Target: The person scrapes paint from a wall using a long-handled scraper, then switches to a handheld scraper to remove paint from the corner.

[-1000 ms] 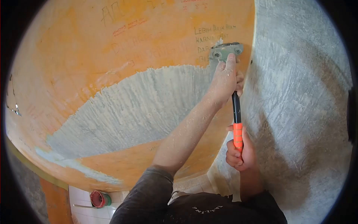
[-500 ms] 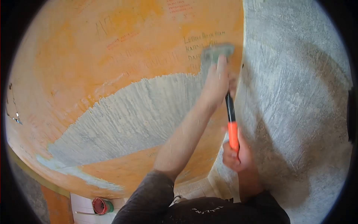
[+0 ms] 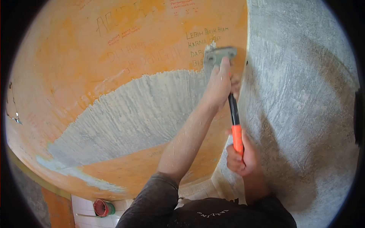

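A long-handled scraper [image 3: 235, 110] with a grey-green head [image 3: 221, 55], a black shaft and an orange grip lies against the orange-painted wall [image 3: 152, 45]. My left hand [image 3: 220, 85] is closed round the shaft just below the head, one finger stretched along it toward the head. Lower down, my right hand [image 3: 242, 156] is wrapped round the orange grip. Beside the head, a strip of bare grey wall [image 3: 133, 110] shows ragged upper edges. Handwritten words [image 3: 207, 34] are on the paint above and left of the head. The blade edge is hard to make out.
A rough grey wall [image 3: 304, 95] meets the orange one at a corner just right of the scraper. On the pale tiled floor at lower left stands a red and green bucket [image 3: 102, 208], with a stick beside it. A thin chain [image 3: 14, 108] hangs at the far left.
The scraper head has moved slightly down relative to the writing, and a small pale scraped patch now shows above its left corner. Both hands keep their hold. The view has shifted slightly.
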A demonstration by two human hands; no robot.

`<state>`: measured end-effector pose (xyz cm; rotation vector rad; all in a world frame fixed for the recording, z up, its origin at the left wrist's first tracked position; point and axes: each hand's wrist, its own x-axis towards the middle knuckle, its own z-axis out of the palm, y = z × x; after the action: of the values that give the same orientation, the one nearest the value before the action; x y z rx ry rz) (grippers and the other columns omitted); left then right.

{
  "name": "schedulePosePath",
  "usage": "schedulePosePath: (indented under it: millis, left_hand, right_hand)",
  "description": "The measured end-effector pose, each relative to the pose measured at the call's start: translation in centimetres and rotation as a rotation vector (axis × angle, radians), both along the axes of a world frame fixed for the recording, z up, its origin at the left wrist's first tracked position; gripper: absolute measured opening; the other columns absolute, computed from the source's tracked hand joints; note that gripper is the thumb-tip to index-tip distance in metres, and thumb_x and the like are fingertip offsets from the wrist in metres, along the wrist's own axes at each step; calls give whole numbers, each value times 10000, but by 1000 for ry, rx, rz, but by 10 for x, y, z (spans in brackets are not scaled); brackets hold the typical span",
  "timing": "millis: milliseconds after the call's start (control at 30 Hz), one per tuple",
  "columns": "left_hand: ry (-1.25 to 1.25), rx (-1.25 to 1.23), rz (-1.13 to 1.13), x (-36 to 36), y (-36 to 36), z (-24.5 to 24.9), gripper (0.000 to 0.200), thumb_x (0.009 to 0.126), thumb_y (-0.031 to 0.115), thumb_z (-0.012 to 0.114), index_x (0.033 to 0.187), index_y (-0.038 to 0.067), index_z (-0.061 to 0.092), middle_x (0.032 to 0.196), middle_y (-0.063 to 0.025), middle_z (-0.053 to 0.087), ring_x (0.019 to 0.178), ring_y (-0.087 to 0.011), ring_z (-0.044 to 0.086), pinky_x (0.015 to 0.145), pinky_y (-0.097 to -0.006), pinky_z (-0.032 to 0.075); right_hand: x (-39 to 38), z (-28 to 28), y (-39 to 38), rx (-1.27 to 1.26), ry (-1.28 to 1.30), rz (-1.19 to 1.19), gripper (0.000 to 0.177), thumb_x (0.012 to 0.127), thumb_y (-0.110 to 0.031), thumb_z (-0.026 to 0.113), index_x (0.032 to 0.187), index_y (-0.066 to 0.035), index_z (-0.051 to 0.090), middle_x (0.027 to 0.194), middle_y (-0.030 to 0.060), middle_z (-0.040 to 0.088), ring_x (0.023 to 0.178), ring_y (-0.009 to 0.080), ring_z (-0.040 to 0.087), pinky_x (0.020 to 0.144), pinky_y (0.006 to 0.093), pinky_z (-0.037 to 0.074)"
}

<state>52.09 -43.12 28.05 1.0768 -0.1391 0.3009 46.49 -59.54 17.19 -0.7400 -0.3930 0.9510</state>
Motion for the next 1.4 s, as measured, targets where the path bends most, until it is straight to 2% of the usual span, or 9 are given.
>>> schedulePosePath:
  millis: [100, 233, 500, 633, 733, 833, 1000, 1100, 1400]
  left_hand:
    - [-90, 86, 34, 12, -1, 16, 432, 1023, 497, 416, 1140, 81, 404, 667, 23, 322, 503, -87, 327, 478, -266, 334]
    - [3, 3, 36, -1, -4, -12, 421, 1031, 484, 400, 1162, 84, 409, 663, 31, 322, 508, -77, 332, 476, -259, 327]
    - [-134, 51, 17, 20, -3, 31, 394, 998, 528, 454, 928, 154, 354, 644, 33, 329, 502, -82, 341, 455, -265, 311]
    - [59, -45, 45, -10, 2, -57, 388, 1011, 504, 448, 877, 160, 328, 628, 32, 319, 492, -94, 326, 451, -269, 301]
    - [158, -206, 14, -41, 15, -147, 357, 1014, 503, 447, 921, 166, 373, 627, 28, 317, 507, -98, 340, 474, -268, 316]
    - [243, -226, 110, -79, 20, -194, 332, 1016, 501, 445, 991, 171, 419, 645, 21, 334, 534, -106, 361, 506, -272, 334]
    - [289, -334, 225, -132, 47, -232, 312, 1040, 461, 396, 1124, 165, 442, 681, 0, 355, 592, -141, 384, 581, -313, 365]
    - [290, -396, 268, -158, 61, -246, 319, 1038, 467, 394, 1122, 164, 444, 691, -7, 363, 612, -158, 389, 609, -331, 374]
    - [282, -448, 293, -212, 111, -292, 427, 1028, 541, 344, 1178, 150, 434, 690, -23, 363, 650, -183, 423, 677, -383, 410]
  right_hand:
    - [6, 4, 1, 12, -48, -25, 541, 1010, -605, 289, 1327, -198, 451, 537, -17, 341, 337, 88, 258, 334, 257, 244]
    - [-2, -18, -9, 56, 58, 93, 542, 1011, -601, 289, 1327, -191, 451, 539, -20, 343, 334, 85, 259, 333, 260, 245]
    - [22, 13, 7, 73, -108, -36, 509, 1019, -574, 305, 1324, -200, 466, 544, -12, 360, 336, 97, 286, 346, 265, 268]
    - [3, -68, -4, -23, 57, 97, 546, 1005, -593, 332, 1331, -174, 459, 553, -6, 376, 361, 107, 321, 369, 275, 294]
    - [-21, -142, -8, -128, 103, 131, 554, 1008, -583, 339, 1340, -153, 447, 571, 10, 402, 374, 114, 348, 392, 270, 321]
    - [-43, -186, 3, -141, 130, 182, 533, 1021, -553, 338, 1329, -135, 458, 585, 19, 414, 382, 117, 364, 395, 268, 330]
    - [-64, -203, 16, -233, -60, 245, 500, 1043, -488, 337, 1311, -89, 476, 599, 26, 422, 395, 112, 383, 389, 259, 333]
    - [-70, -216, 30, -401, -244, 258, 401, 1028, -332, 490, 1335, -74, 471, 608, 3, 453, 415, 80, 412, 401, 242, 346]
    - [-97, -228, 71, -517, -294, 312, 395, 1010, -312, 544, 1317, -66, 514, 599, -21, 437, 427, 60, 402, 412, 229, 345]
